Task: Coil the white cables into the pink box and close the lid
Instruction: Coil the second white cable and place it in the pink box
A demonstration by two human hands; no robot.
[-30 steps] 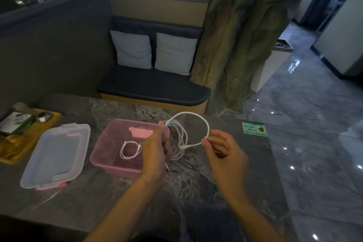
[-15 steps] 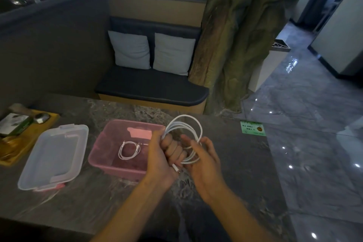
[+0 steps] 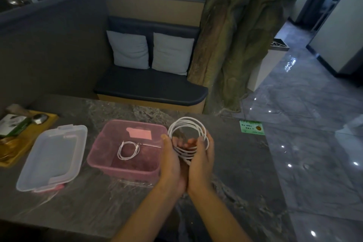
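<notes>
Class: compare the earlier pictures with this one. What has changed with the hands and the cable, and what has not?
The right hand, earlier apart and feeding the last loop, has moved in against the left hand; both now cup the fully coiled cable beside the box. Unchanged: the small cable lying in the box, and the lid off to its left.

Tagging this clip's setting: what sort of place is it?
Probably a restaurant or café booth: a stone-topped table facing a cushioned bench with two pillows, a decorative fake tree trunk, and polished tile floor.
</notes>
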